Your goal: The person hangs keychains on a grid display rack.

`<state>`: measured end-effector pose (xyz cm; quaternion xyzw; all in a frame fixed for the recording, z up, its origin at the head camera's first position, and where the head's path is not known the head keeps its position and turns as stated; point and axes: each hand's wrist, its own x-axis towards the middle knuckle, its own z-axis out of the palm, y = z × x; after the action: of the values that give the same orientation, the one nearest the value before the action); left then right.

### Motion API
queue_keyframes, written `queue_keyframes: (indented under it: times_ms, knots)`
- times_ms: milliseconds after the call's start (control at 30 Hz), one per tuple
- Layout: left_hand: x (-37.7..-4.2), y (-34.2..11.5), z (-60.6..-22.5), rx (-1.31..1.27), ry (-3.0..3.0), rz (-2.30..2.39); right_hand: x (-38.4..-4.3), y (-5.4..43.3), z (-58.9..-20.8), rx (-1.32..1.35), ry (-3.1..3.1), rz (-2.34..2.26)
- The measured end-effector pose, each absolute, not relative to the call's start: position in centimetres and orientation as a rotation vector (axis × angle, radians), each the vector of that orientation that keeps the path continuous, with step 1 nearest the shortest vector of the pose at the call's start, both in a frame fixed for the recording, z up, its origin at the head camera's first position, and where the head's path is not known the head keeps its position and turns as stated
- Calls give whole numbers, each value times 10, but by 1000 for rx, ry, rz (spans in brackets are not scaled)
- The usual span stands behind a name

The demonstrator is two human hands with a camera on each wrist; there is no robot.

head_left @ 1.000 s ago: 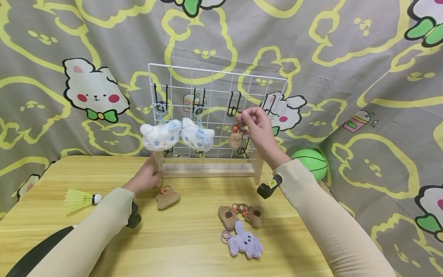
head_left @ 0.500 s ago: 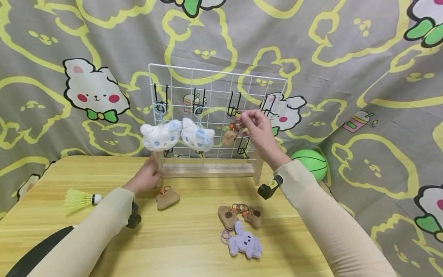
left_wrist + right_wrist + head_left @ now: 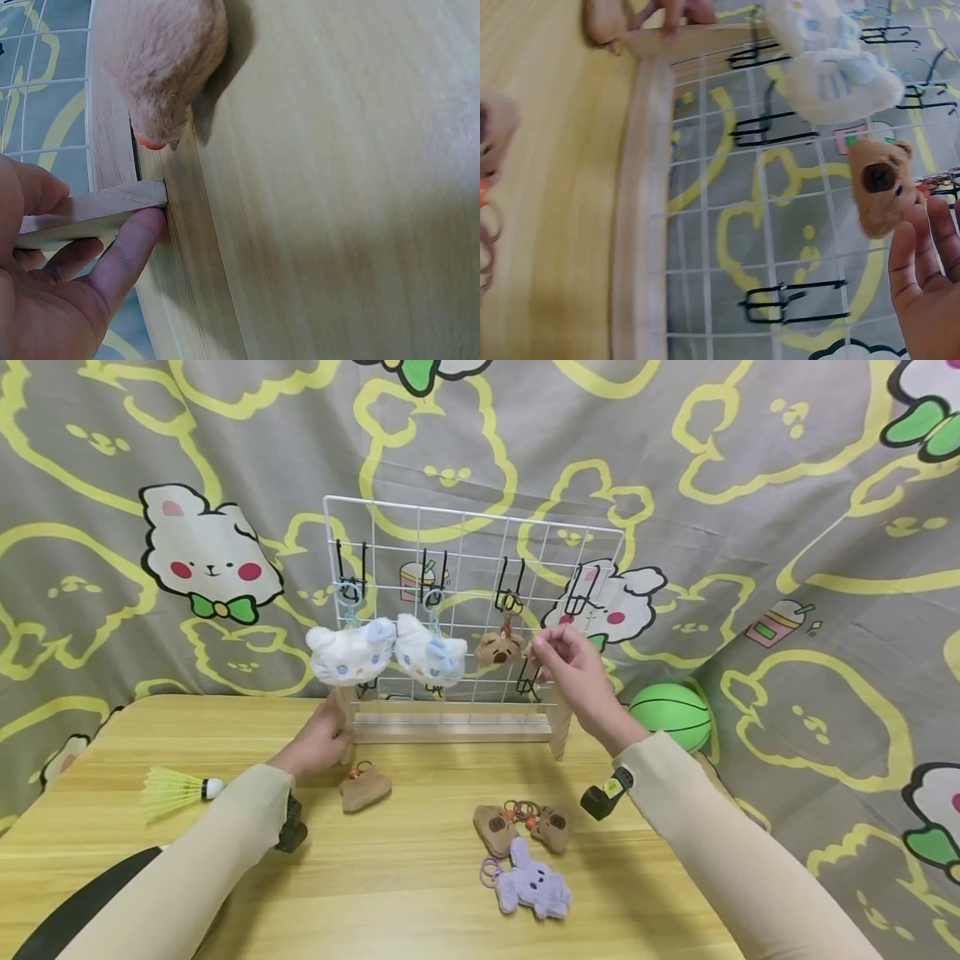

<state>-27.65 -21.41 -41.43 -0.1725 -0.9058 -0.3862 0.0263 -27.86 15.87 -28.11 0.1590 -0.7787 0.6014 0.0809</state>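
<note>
A white wire grid rack [image 3: 470, 516] stands on the table. My left hand [image 3: 321, 740] grips its left wooden foot [image 3: 112, 202], thumb on one side and fingers on the other. From a black hook [image 3: 510, 583] hangs a brown bear-like plush keychain [image 3: 498, 649], its face turned outward. Just right of this plush is my right hand [image 3: 573, 675], fingers extended and holding nothing; in the right wrist view the fingertips look very near the plush [image 3: 883, 187], and contact is hard to judge. Two white cat plush keychains [image 3: 350, 652] hang on hooks to the left.
A brown plush keychain [image 3: 365, 790] lies near the left foot. Two more brown plushes [image 3: 495, 829] and a purple rabbit plush [image 3: 532, 885] lie at front right. A yellow shuttlecock [image 3: 180, 792] is at left, a green ball [image 3: 671, 716] at right. Other black hooks [image 3: 581, 589] sit on the grid.
My right hand has let go of the brown plush keychain and moved down and right. The plush now hangs from the hook, face outward. My left hand stays on the rack's foot.
</note>
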Motion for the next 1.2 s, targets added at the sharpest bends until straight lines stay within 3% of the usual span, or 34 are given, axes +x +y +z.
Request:
queue_keyframes:
  times_ms: [633,1200]
  knots:
    - [-275,-215,-412,-514,-2816,-1214,-248,190,-387,931,-3000,1131]
    - [-275,-215,-412,-516,-2793,-1185,-240,195,-408,959,-3215,944]
